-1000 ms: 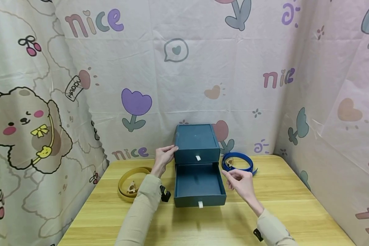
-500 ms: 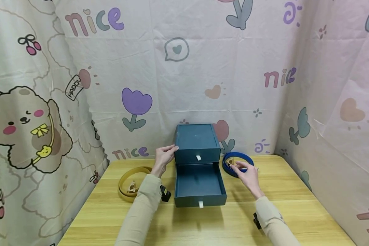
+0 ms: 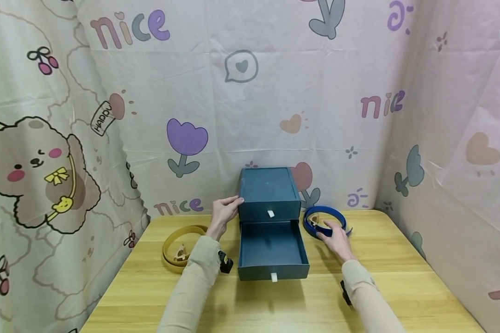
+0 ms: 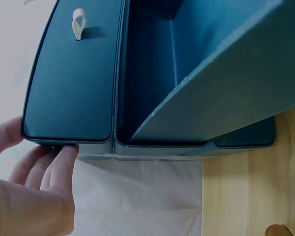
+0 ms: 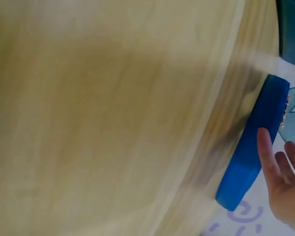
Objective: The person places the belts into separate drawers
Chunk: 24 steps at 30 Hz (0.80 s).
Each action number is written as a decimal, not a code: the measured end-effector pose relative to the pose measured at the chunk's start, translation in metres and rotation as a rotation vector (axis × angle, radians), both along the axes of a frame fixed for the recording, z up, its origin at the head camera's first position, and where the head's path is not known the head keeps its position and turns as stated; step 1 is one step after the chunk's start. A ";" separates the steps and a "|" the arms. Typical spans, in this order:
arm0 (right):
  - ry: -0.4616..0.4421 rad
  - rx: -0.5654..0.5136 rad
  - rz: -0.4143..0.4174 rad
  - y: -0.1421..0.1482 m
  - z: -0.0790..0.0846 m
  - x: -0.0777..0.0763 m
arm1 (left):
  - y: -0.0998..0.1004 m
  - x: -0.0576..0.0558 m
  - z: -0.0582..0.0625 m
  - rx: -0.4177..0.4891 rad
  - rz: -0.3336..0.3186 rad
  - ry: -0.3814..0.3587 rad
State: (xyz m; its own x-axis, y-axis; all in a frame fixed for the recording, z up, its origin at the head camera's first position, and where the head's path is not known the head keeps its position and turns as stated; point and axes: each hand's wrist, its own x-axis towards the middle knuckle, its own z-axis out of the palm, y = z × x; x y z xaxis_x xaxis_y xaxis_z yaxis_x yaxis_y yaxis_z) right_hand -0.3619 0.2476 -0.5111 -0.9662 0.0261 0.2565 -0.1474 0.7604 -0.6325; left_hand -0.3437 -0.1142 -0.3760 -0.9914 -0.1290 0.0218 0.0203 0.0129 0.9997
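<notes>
In the head view my left hand (image 3: 225, 213) holds the upper left front edge of a dark teal two-drawer box (image 3: 269, 185). The left wrist view shows that hand's thumb at the top edge and its fingers (image 4: 64, 164) against the side. The lower drawer (image 3: 271, 272) is pulled out, and its visible floor is bare; the upper drawer (image 3: 250, 212) is closed. My right hand (image 3: 336, 241) is at a coiled blue belt (image 3: 331, 210) with a gold buckle. Its thumb lies along the belt's outer face (image 5: 255, 132), the other fingers spread; contact is unclear.
A coiled yellow belt (image 3: 166, 245) with a gold buckle lies to the left of the box, partly behind my left sleeve (image 3: 191, 282). Everything stands on a wooden table (image 3: 271, 310). Printed curtains (image 3: 250, 115) hang close behind and at both sides.
My right hand has moved from beside the open drawer to the right and down to the blue belt. My left hand stays on the box, and the drawer has not moved.
</notes>
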 end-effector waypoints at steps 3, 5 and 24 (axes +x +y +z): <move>-0.069 0.024 0.022 0.001 -0.004 -0.002 | 0.000 0.001 0.000 0.002 0.001 -0.003; -0.100 0.034 0.035 0.001 -0.005 -0.003 | 0.000 0.001 0.000 0.000 0.001 -0.002; -0.029 0.047 0.056 -0.001 -0.013 -0.005 | 0.000 0.003 0.002 -0.011 0.000 0.000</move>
State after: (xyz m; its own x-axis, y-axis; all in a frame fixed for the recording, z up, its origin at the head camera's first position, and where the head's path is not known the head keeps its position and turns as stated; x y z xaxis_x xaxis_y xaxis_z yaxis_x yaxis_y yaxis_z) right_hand -0.3672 0.2468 -0.5239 -0.9729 -0.0393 0.2280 -0.1724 0.7803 -0.6012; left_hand -0.3405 -0.1145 -0.3737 -0.9914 -0.1292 0.0227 0.0198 0.0236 0.9995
